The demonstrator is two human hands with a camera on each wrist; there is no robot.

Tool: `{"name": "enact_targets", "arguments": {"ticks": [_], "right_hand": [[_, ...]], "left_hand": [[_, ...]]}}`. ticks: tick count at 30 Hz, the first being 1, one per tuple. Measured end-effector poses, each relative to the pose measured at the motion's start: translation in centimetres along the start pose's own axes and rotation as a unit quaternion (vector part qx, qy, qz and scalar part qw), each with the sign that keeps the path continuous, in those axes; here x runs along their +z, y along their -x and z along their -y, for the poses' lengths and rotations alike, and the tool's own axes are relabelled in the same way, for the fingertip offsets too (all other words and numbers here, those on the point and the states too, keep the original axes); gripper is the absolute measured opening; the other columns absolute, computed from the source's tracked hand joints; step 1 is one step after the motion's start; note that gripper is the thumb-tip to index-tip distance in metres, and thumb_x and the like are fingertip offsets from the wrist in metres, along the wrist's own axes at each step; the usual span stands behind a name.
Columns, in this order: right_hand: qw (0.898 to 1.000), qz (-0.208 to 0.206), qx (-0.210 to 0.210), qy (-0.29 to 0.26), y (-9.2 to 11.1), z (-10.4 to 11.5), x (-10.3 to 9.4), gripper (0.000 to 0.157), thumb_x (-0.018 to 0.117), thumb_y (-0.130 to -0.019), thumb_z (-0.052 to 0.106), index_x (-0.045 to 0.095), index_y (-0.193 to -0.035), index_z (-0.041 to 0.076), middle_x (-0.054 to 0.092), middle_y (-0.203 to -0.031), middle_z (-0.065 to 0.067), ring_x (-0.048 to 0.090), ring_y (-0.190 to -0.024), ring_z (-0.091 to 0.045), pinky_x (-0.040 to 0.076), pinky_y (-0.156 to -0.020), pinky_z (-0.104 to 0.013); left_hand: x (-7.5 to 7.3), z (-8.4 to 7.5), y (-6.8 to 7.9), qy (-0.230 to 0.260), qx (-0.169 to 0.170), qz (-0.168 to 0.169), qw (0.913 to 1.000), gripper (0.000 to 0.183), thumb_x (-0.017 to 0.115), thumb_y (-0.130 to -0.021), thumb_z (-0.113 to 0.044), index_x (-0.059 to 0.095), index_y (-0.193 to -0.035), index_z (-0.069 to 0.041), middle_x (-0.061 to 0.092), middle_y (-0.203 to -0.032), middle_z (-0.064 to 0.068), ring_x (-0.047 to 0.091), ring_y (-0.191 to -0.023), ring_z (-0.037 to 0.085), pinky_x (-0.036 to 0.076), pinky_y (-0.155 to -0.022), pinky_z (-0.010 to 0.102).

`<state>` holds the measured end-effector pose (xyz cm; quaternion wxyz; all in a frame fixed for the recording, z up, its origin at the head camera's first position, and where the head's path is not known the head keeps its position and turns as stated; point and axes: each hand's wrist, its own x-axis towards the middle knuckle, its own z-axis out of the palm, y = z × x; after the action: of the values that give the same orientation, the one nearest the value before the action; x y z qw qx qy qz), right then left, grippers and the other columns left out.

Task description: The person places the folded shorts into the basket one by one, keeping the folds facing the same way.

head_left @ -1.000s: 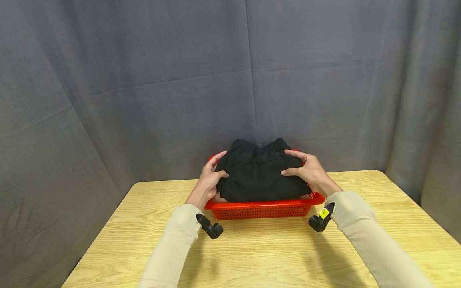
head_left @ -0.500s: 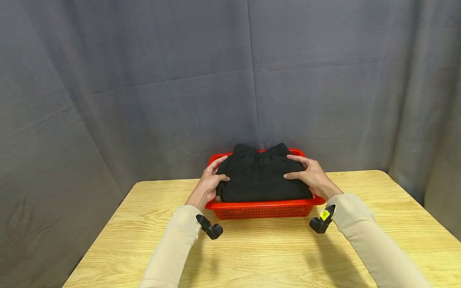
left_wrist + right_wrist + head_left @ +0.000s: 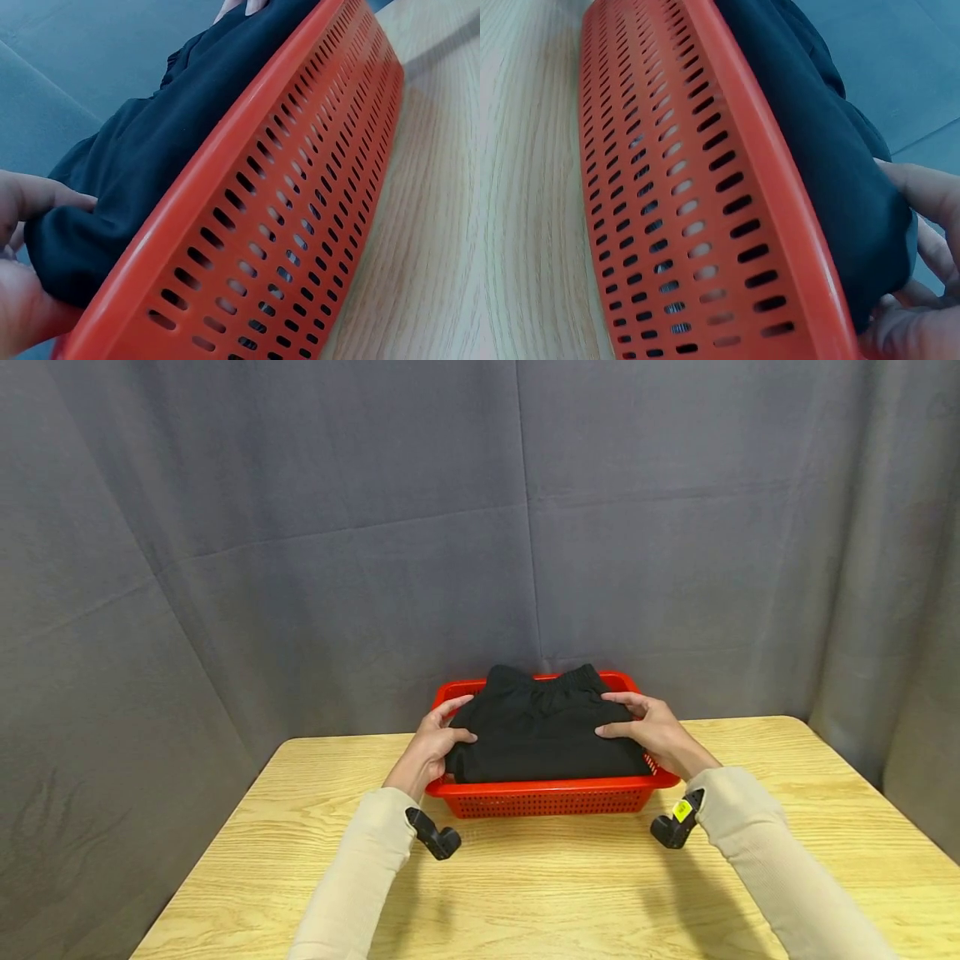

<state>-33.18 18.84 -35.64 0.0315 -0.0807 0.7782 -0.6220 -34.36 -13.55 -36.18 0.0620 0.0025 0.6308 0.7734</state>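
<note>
Black shorts (image 3: pixel 547 735) with a gathered waistband lie folded in a red perforated plastic basket (image 3: pixel 555 799), the waistband toward the back rim. My left hand (image 3: pixel 433 745) grips their left side; in the left wrist view its thumb presses on top while other fingers go around the bunched edge of the shorts (image 3: pixel 142 165). My right hand (image 3: pixel 656 735) holds the right side, thumb and fingers around the folded edge of the shorts (image 3: pixel 855 217) in the right wrist view. Fingertips under the cloth are hidden. Through the holes of the basket (image 3: pixel 660 187) pale and striped patches show.
The basket stands on a light wood-grain table (image 3: pixel 540 893) near its back edge. A grey curtain (image 3: pixel 420 568) hangs right behind it. Small black wrist cameras sit on both sleeves, the left camera (image 3: pixel 435 835) in front of the basket.
Both hands have lowered the black shorts further into the basket. The waistband has come down, and more of the basket's back rim shows. Their front now lies flatter behind the front rim.
</note>
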Motion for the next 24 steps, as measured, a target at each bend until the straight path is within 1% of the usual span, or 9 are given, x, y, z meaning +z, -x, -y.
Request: {"name": "enact_targets", "arguments": {"ticks": [3,6,9,11,13,15,19,22,24], "right_hand": [[1.000,0.005,0.004,0.025,0.2,0.2,-0.4,0.069,0.076,-0.082,0.010,0.045,-0.144,0.006,0.026,-0.151,-0.022,0.042,-0.118,-0.034,0.045,-0.083,-0.035],[0.999,0.011,0.000,0.052,0.5,0.6,-0.7,0.066,0.075,-0.083,0.013,0.047,-0.143,0.007,0.028,-0.150,-0.022,0.042,-0.115,-0.033,0.041,-0.071,-0.034],[0.997,0.013,-0.014,0.078,0.7,0.9,-0.9,0.063,0.075,-0.084,0.014,0.049,-0.141,0.006,0.031,-0.149,-0.023,0.040,-0.124,-0.036,0.043,-0.089,-0.045],[0.995,0.012,-0.027,0.098,0.9,1.1,-1.1,0.061,0.074,-0.085,0.016,0.051,-0.139,0.006,0.033,-0.149,-0.023,0.027,-0.136,-0.041,0.033,-0.101,-0.056],[0.991,0.009,-0.042,0.123,1.0,1.1,-1.2,0.058,0.074,-0.085,0.019,0.053,-0.138,0.006,0.036,-0.147,-0.022,0.029,-0.134,-0.042,0.029,-0.104,-0.059],[0.987,0.005,-0.055,0.150,1.1,1.2,-1.4,0.056,0.073,-0.087,0.023,0.054,-0.136,0.008,0.039,-0.146,-0.020,0.036,-0.131,-0.042,0.033,-0.102,-0.058],[0.977,-0.013,-0.083,0.198,1.8,1.2,-1.8,0.051,0.071,-0.088,0.030,0.057,-0.134,0.010,0.046,-0.142,-0.019,0.049,-0.122,-0.039,0.043,-0.095,-0.054],[0.965,-0.043,-0.123,0.227,2.5,1.1,-2.1,0.046,0.068,-0.091,0.030,0.060,-0.131,0.009,0.053,-0.135,-0.018,0.054,-0.118,-0.038,0.044,-0.092,-0.055],[0.952,-0.078,-0.160,0.249,3.1,0.9,-2.4,0.042,0.066,-0.093,0.030,0.062,-0.129,0.008,0.059,-0.129,-0.017,0.059,-0.110,-0.037,0.046,-0.089,-0.055]], "left_hand": [[-0.2,-0.2,0.0,-0.008,-0.008,-0.011,0.9999,0.067,0.061,-0.077,0.019,0.058,-0.134,-0.016,0.058,-0.125,0.015,0.063,-0.099,0.029,0.056,-0.072,0.038],[-0.4,-0.5,0.1,-0.023,-0.012,-0.022,0.9994,0.064,0.064,-0.077,0.016,0.060,-0.133,-0.015,0.059,-0.122,0.016,0.063,-0.098,0.028,0.055,-0.075,0.037],[-0.5,-0.8,0.3,-0.051,-0.003,-0.031,0.9982,0.059,0.067,-0.078,0.013,0.061,-0.131,-0.013,0.061,-0.119,0.016,0.063,-0.098,0.028,0.054,-0.079,0.037],[-0.6,-0.9,0.4,-0.078,0.008,-0.036,0.9962,0.056,0.068,-0.079,0.011,0.060,-0.130,-0.011,0.061,-0.118,0.017,0.063,-0.099,0.030,0.053,-0.082,0.038],[-0.5,-1.1,0.5,-0.118,0.028,-0.043,0.9917,0.053,0.068,-0.080,0.009,0.060,-0.130,-0.008,0.061,-0.118,0.018,0.062,-0.100,0.031,0.052,-0.085,0.039],[-0.4,-1.2,0.6,-0.162,0.049,-0.049,0.9844,0.051,0.069,-0.080,0.007,0.061,-0.128,-0.006,0.060,-0.118,0.018,0.061,-0.102,0.032,0.050,-0.088,0.040],[-0.5,-1.4,1.0,-0.261,0.106,-0.064,0.9574,0.041,0.069,-0.082,0.002,0.064,-0.122,-0.002,0.062,-0.118,0.018,0.057,-0.109,0.033,0.046,-0.093,0.042],[-0.8,-1.6,1.4,-0.354,0.167,-0.073,0.9172,0.033,0.069,-0.084,-0.004,0.067,-0.117,-0.002,0.066,-0.114,0.015,0.058,-0.106,0.033,0.045,-0.091,0.043],[-1.3,-1.7,1.8,-0.412,0.215,-0.081,0.8816,0.029,0.067,-0.086,-0.007,0.068,-0.115,-0.002,0.066,-0.111,0.014,0.060,-0.099,0.032,0.046,-0.088,0.043]]}}
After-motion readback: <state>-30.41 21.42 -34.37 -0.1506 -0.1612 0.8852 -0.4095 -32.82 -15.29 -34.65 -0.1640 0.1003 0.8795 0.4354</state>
